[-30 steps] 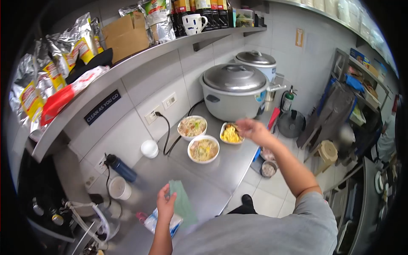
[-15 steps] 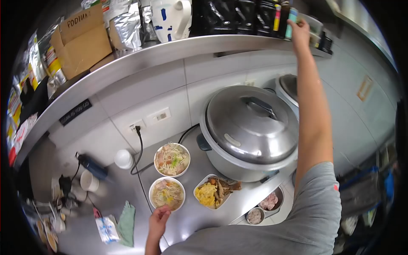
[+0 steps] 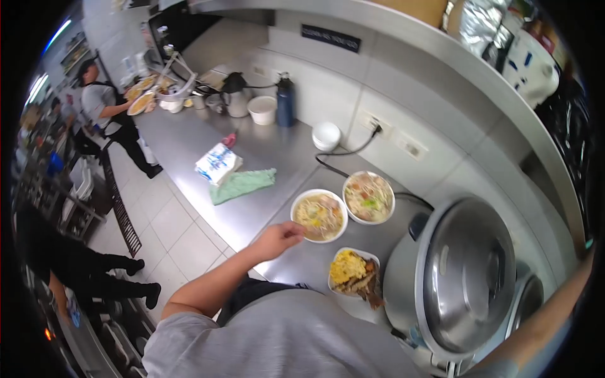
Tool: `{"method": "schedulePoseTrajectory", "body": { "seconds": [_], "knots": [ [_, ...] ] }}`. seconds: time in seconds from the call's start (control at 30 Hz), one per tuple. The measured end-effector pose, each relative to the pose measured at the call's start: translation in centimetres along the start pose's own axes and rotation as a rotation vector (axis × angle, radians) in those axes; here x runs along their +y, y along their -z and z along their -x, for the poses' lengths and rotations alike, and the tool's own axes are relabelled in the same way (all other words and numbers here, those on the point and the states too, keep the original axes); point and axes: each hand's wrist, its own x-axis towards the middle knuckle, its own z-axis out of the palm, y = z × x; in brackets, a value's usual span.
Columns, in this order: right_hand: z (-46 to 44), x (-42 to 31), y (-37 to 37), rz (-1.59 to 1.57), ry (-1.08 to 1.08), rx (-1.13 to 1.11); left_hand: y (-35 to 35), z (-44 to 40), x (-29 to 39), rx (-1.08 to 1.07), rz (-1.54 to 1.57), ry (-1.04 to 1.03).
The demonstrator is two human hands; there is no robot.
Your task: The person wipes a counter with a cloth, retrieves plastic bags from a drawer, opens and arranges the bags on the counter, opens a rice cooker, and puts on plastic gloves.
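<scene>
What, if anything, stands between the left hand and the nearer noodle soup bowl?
Nothing visible is between the left hand and the nearer noodle soup bowl: in this view, the fingers overlap its rim. The second noodle bowl stands beyond it, not in the way.

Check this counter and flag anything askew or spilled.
I see no spill. The green cloth lies rumpled beside the white packet, and a brown food piece juts past the rim of the square bowl.
</scene>
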Motion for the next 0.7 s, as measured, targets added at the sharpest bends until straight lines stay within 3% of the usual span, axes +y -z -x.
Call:
{"method": "schedulePoseTrajectory", "body": {
  "seconds": [0.07, 0.1, 0.13, 0.2, 0.23, 0.27, 0.33, 0.37, 0.4, 0.47, 0.57, 0.67, 0.7],
  "knots": [
    [10.8, -8.6, 5.6, -0.266, -0.225, 0.001, 0.0, 0.0, -1.4, -0.004, -0.020, -0.019],
    [11.2, -9.2, 5.6, -0.278, -0.276, 0.022, 0.5, 0.4, -1.0, -0.001, -0.050, -0.016],
    [11.0, -8.9, 5.7, -0.486, -0.302, -0.131, 0.9, 0.7, -0.6, -0.008, -0.076, -0.014],
    [10.1, -8.0, 5.6, -0.392, -0.218, -0.026, 2.0, 0.9, -0.5, 0.025, -0.025, -0.017],
    [11.1, -8.1, 6.0, -0.530, 0.000, 0.152, 2.8, 1.1, -0.7, 0.040, 0.004, -0.016],
    [10.3, -6.9, 5.7, -0.545, 0.040, 0.286, 3.6, 1.3, -0.9, 0.050, 0.006, -0.030],
    [13.5, -9.5, 9.1, -0.269, 0.007, 0.625, 5.4, 1.3, -1.5, 0.077, 0.009, -0.062],
    [14.3, -9.9, 10.6, -0.473, 0.180, 0.690, 6.2, 1.0, -2.4, 0.096, 0.039, -0.057],
    [18.5, -13.7, 14.1, -0.531, 0.026, 0.628, 6.8, 0.8, -2.3, 0.096, 0.032, -0.074],
    [19.4, -13.2, 16.7, -0.545, 0.183, 0.614, 8.3, 0.5, -1.5, 0.078, 0.003, -0.099],
    [28.2, -19.3, 21.6, -0.863, 0.185, 0.195, 9.6, 0.2, 5.3, -0.065, 0.042, -0.264],
    [37.2, -22.0, 21.5, -1.254, -0.040, -0.311, 10.3, -0.2, 11.5, -0.246, 0.090, -0.685],
    [41.6, -24.3, 21.6, -1.193, 0.052, -0.532, 10.4, 0.4, 13.3, -0.321, 0.171, -0.821]
  ]
}}
